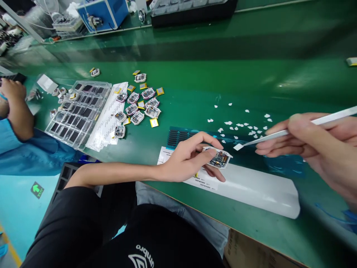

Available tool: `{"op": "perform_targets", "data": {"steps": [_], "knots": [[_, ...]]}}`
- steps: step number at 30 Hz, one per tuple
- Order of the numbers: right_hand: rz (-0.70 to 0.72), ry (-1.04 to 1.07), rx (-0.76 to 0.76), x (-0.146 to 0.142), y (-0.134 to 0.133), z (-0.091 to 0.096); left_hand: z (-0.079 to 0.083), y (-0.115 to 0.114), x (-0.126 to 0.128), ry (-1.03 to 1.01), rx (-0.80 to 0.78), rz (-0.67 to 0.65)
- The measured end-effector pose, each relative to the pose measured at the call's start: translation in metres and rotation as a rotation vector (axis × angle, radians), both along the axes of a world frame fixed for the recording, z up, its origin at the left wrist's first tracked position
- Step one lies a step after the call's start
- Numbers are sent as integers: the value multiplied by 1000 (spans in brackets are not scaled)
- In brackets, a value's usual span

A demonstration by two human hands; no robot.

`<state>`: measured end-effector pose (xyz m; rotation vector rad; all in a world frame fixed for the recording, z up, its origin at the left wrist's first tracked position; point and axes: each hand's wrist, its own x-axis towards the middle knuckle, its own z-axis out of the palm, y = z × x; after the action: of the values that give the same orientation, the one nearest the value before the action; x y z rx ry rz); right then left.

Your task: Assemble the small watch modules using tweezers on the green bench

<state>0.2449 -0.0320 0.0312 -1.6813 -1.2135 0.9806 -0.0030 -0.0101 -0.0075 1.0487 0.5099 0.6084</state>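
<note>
My left hand [189,158] is closed on a small white device casing [220,158] with its circuit board showing, held just above a white sheet [259,191] at the near table edge. My right hand [315,149] pinches white tweezers [267,137]. Their tip carries a small white sticker [238,147], a little right of the casing and not touching it. A dark blue sheet with rows of black pads [178,137] lies behind my left hand. Several small white sticker bits [245,124] are scattered on the green table beyond it.
A heap of several open casings and yellow batteries [139,104] lies at mid-left beside paper label sheets [107,117] and a clear compartment tray [76,113]. Another person's arm in a blue sleeve [16,123] rests at far left. A blue machine [103,13] stands at the back.
</note>
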Motion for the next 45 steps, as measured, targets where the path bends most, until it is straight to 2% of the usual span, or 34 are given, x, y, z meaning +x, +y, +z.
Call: {"op": "perform_targets", "data": {"steps": [2, 4, 9, 14, 23, 45], "knots": [[-68, 61, 65, -12, -7, 8, 4, 1, -2, 28, 17, -5], [-63, 69, 102, -24, -13, 14, 7, 2, -3, 59, 35, -32], [65, -83, 76, -41, -18, 17, 9, 2, -3, 102, 80, -155], [137, -98, 48, -41, -17, 11, 8, 0, -3, 105, 71, -187], [89, -135, 41, -43, -15, 9, 6, -3, -3, 124, 63, -172], [102, -124, 57, -44, -18, 10, 2, -7, -4, 137, 56, -159]]}}
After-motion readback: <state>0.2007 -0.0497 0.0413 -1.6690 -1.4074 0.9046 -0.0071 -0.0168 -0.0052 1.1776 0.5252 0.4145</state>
